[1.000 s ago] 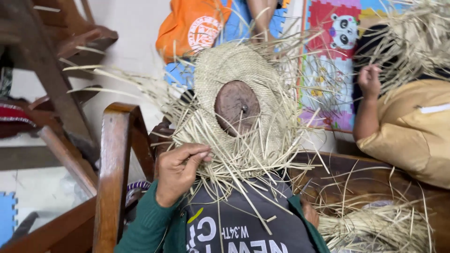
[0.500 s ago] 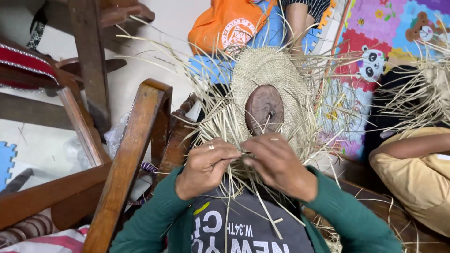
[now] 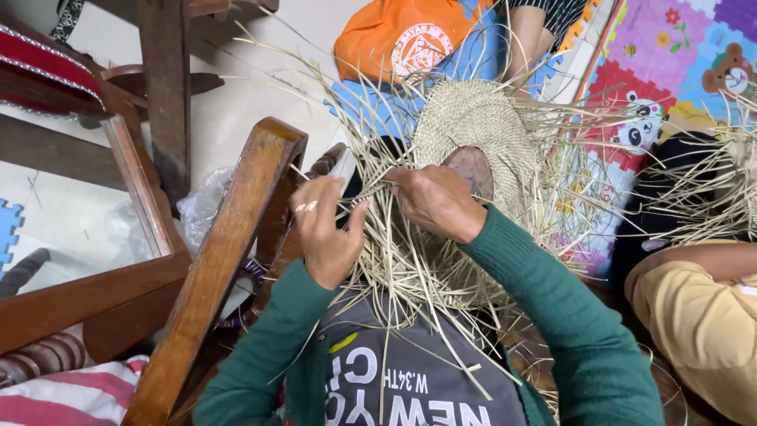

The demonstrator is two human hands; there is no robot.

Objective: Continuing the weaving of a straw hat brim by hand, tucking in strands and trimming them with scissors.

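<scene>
Right of the wooden chair frame [image 3: 229, 260], a half-woven straw hat [image 3: 481, 134] sits on a dark mould [image 3: 471, 167] over the lap. Left hand [image 3: 325, 229] pinches loose straw strands [image 3: 410, 268] at the brim edge, fingers curled. Right hand [image 3: 434, 201] presses the weave, closed on strands beside the mould.

My left hand [image 3: 325, 233] sits just left of my right hand [image 3: 438, 201], both on the loose straw strands [image 3: 410, 268] of the woven hat [image 3: 481, 130], which lies beyond the hands, over my lap. The round block [image 3: 473, 170] sits inside the hat, just behind my right hand. A wooden chair arm [image 3: 229, 252] runs left of my left hand. A bag [image 3: 402, 39] lies beyond the hat. Another person's arm [image 3: 702, 260] rests well right of my right hand.
</scene>
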